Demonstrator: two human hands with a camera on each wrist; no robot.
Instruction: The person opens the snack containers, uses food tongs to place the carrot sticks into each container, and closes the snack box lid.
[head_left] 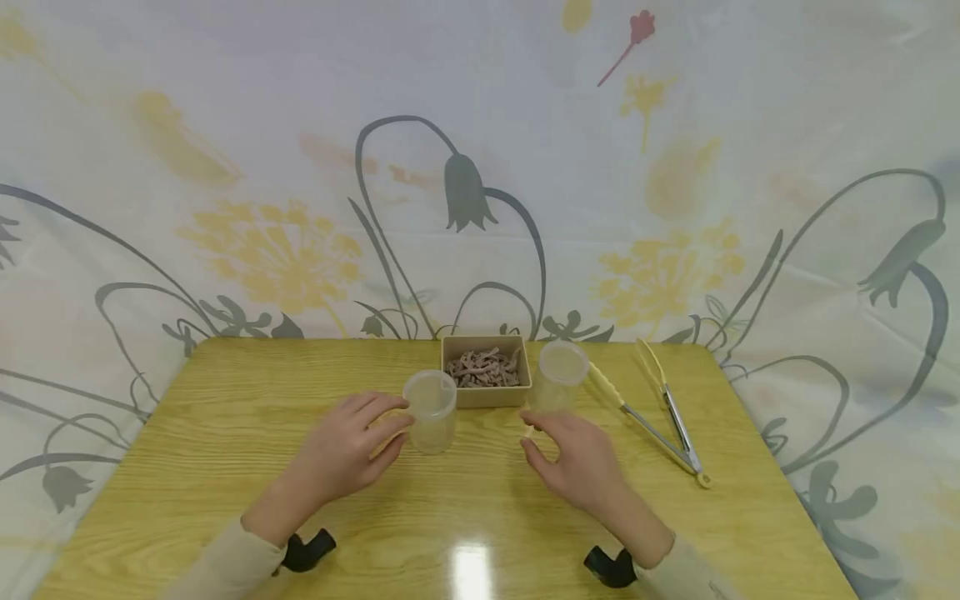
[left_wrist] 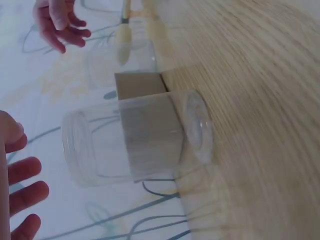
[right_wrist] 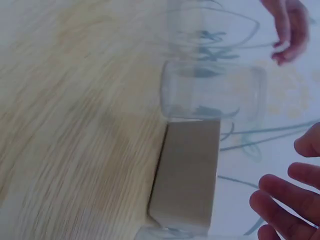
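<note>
Two clear cylindrical jars stand upright on the table. My left hand [head_left: 358,442] is beside the left jar [head_left: 432,425], its fingers spread and loosely bent. In the left wrist view a gap shows between those fingertips and the same jar [left_wrist: 100,145]. The right jar [head_left: 562,375] stands farther back, and my right hand [head_left: 577,458] hovers in front of it with relaxed fingers, thumb apart, holding nothing. Between and behind the jars sits a beige rectangular box [head_left: 487,398] with a heap of greyish-brown strips [head_left: 483,368] inside.
Tongs [head_left: 681,425] with pale yellow tips lie spread apart on the right of the wooden table [head_left: 262,383]. A cloth printed with flowers [head_left: 465,192] hangs along the table's back edge. Light glares off the table's front.
</note>
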